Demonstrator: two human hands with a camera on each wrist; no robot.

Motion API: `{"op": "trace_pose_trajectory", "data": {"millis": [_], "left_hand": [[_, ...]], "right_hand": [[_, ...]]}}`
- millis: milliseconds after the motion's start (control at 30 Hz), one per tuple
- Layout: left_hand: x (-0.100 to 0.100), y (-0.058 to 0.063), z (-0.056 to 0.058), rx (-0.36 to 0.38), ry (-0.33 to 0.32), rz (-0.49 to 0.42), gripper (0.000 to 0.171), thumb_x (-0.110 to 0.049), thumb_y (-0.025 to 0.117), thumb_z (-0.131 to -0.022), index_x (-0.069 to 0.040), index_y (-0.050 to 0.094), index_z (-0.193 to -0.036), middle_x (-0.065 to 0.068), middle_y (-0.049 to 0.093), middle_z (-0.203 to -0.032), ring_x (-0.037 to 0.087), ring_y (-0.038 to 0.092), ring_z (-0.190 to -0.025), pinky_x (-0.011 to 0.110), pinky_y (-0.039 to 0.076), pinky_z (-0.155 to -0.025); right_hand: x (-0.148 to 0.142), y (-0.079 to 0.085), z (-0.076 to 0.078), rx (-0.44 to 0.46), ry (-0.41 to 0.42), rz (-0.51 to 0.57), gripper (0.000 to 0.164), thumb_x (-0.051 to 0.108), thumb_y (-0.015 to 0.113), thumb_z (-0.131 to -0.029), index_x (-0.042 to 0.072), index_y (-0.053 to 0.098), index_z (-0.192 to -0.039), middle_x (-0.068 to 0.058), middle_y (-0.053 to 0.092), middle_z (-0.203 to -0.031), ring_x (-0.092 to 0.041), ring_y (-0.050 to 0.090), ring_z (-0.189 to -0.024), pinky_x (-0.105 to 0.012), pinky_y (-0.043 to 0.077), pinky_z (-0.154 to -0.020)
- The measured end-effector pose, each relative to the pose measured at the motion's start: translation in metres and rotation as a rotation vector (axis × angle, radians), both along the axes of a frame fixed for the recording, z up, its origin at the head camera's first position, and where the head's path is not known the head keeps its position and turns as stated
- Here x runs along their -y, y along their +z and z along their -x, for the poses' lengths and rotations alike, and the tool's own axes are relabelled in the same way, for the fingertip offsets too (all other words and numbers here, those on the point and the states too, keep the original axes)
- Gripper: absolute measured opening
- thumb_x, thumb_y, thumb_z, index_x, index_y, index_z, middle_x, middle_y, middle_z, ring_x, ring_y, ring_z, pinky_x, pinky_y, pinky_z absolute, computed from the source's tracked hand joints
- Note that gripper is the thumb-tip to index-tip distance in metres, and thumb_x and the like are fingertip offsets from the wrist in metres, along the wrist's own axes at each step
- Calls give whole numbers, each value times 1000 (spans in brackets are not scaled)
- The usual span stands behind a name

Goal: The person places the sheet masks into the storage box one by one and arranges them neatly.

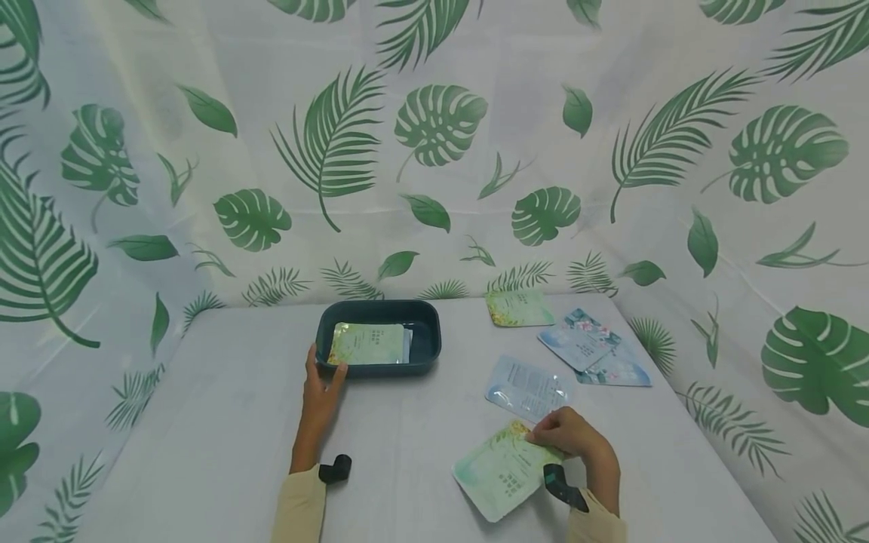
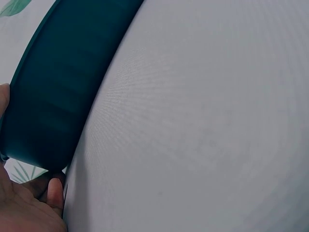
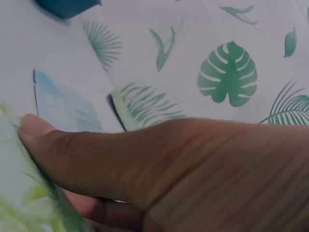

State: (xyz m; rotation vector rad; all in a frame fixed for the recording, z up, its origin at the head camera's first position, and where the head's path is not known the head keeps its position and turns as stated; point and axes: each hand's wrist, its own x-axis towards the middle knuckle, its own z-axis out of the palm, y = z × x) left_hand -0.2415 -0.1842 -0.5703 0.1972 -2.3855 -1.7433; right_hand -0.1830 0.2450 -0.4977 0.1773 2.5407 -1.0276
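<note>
My left hand (image 1: 321,403) holds the near left corner of a dark teal plastic bin (image 1: 383,370), thumb at the front wall and fingers along the left side. In the left wrist view, the bin's wall (image 2: 58,82) rises beside part of that hand. Inside the bin lies a green sheet mask packet (image 1: 366,343) over a bluish one. My right hand (image 1: 580,437) pinches the upper right edge of another green sheet mask packet (image 1: 498,475), low over the front of the table. The right wrist view shows the thumb (image 3: 41,128) pressed on this packet's edge.
A blue-white packet (image 1: 526,388) lies just beyond my right hand. Farther right, blue floral packets (image 1: 591,343) overlap on the table. One more green packet (image 1: 519,308) lies at the back edge. Leaf-print cloth (image 1: 434,151) hangs behind the white table (image 1: 204,422) and at its sides.
</note>
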Motion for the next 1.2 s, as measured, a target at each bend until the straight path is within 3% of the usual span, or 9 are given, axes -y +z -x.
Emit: {"op": "trace_pose_trajectory", "data": {"millis": [100,300,433,567,700,833,1067,1200], "left_hand": [[1,-1,0,-3,-2,-2,82,-38,53,-100,-16,0,-158,20,5,-164,41,13,-150,59,22,-117],[2,-1,1,-1,-1,6,81,-38,53,-100,-17,-1,-158,19,5,-164,40,13,-150,58,21,-117],[3,0,2,4,5,12,81,-39,52,-100,-20,-1,-158,18,5,-164,40,13,-150,57,20,-118],[3,0,2,8,8,8,81,-40,53,-100,-20,0,-158,18,6,-164,40,13,-150,58,20,-118],[1,-3,1,11,8,2,82,-42,53,-99,-19,1,-158,18,6,-164,41,13,-150,59,21,-117],[-2,-8,0,8,5,2,82,-42,54,-99,-18,1,-158,18,6,-164,40,14,-150,58,20,-118],[0,-5,1,-24,12,9,81,-39,54,-100,-16,3,-158,20,9,-163,41,16,-149,58,18,-118],[4,-1,3,-33,9,17,81,-39,54,-100,-15,3,-158,19,8,-164,40,15,-150,58,19,-118]], "right_hand": [[0,0,2,-5,98,84,22,19,74,-85,-1,69,-92,-3,65,-77,-15,57,-69,-29,47,-61],[3,3,10,-72,218,366,27,17,66,-93,-6,60,-105,0,66,-74,-8,56,-62,-24,46,-57],[11,8,19,-196,201,497,28,16,63,-96,-7,56,-110,3,65,-70,-5,55,-58,-24,47,-53],[26,18,30,-312,119,572,28,15,63,-96,-6,55,-111,6,67,-75,-5,58,-62,-24,48,-55],[43,28,42,-360,53,613,31,18,64,-96,-5,55,-115,5,69,-83,-6,61,-66,-24,51,-58],[54,30,47,-324,5,517,32,19,64,-95,-3,58,-118,-3,68,-85,-9,60,-66,-26,52,-58],[55,9,36,-171,22,90,27,7,68,-90,-10,61,-110,-15,67,-86,-16,63,-66,-32,56,-57],[51,-4,33,-114,23,34,19,2,69,-86,-6,61,-101,-14,64,-81,-19,62,-65,-33,57,-55]]}}
